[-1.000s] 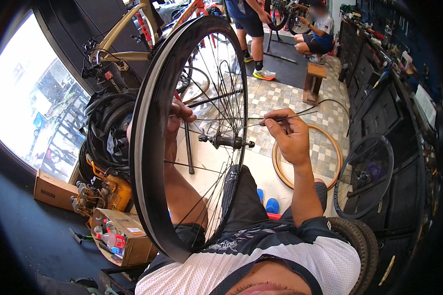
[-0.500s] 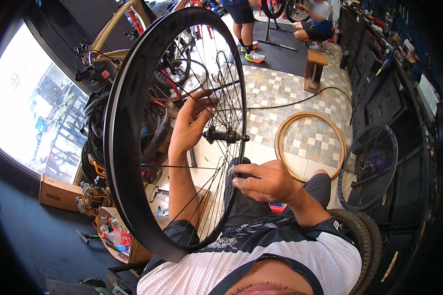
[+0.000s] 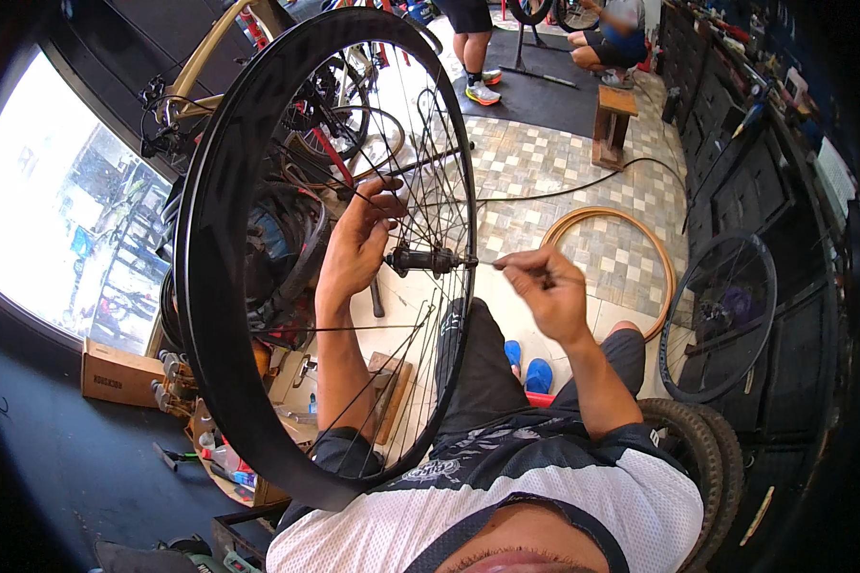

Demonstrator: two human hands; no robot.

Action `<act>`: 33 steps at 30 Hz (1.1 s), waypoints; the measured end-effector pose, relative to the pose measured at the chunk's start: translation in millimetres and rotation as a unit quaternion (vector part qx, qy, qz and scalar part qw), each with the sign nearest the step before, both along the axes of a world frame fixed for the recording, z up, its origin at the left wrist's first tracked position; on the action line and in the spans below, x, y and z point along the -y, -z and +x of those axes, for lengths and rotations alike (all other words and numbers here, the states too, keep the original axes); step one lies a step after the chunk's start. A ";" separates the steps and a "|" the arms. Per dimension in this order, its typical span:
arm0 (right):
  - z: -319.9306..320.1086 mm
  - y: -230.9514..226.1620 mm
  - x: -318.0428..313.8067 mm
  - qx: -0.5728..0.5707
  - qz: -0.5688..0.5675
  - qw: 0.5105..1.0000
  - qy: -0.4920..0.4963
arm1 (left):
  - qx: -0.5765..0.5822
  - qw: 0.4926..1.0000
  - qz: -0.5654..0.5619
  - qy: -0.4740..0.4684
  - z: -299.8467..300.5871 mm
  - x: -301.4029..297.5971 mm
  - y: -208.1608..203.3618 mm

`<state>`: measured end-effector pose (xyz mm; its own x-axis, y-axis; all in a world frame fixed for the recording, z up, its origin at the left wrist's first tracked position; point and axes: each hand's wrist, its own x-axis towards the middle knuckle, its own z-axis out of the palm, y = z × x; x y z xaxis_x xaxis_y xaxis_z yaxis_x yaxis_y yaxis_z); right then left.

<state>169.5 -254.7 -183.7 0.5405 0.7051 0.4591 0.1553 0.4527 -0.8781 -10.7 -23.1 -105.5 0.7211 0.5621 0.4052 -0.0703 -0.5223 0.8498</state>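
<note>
A large black deep-rimmed bicycle wheel [image 3: 222, 286] stands upright on my lap, partly laced with thin spokes. Its black hub [image 3: 420, 260] sits at the middle. My left hand [image 3: 361, 241] reaches through the wheel from the left side, its fingers closed around spokes just above the hub. My right hand [image 3: 545, 286] is to the right of the hub, its fingertips pinched on a thin loose spoke [image 3: 495, 264] whose end points at the hub.
A tan tyre hoop [image 3: 661, 250] lies on the tiled floor ahead. A spoked wheel [image 3: 719, 320] leans at the right, a knobby tyre [image 3: 702, 449] by my right side. Bicycles [image 3: 258, 105] stand at the left. Two people [image 3: 621, 29] are at the back by a wooden stool [image 3: 613, 119].
My right hand has come up from near my lap to hub height, now pinching a spoke by the hub. My left hand has stayed on the spokes above the hub.
</note>
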 end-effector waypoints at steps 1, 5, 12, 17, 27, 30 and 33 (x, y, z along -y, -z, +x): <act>-7.3 -6.7 1.4 0.071 -0.034 0.997 0.027 | -0.010 1.000 0.025 -0.001 -2.1 -1.4 0.4; -20.7 -17.9 -21.6 0.222 0.102 0.967 0.067 | -0.120 0.989 0.082 0.003 -2.3 19.3 -32.5; -14.8 -25.8 -47.1 0.337 0.007 0.935 0.113 | -0.190 0.970 0.144 0.042 1.8 22.9 -39.6; -3.4 -37.7 -50.8 0.391 -0.015 0.918 0.067 | -0.094 0.968 0.234 -0.003 2.1 14.4 -34.9; -11.0 -30.2 -52.4 0.395 -0.021 0.912 0.107 | -0.296 0.841 0.424 -0.160 -35.8 20.0 -55.0; -10.1 -30.1 -54.6 0.394 -0.003 0.913 0.109 | -0.367 0.853 0.351 -0.125 -54.7 35.0 -63.7; -11.5 -31.1 -50.7 0.393 -0.006 0.914 0.101 | -0.353 0.881 0.291 -0.123 -59.7 27.5 -51.0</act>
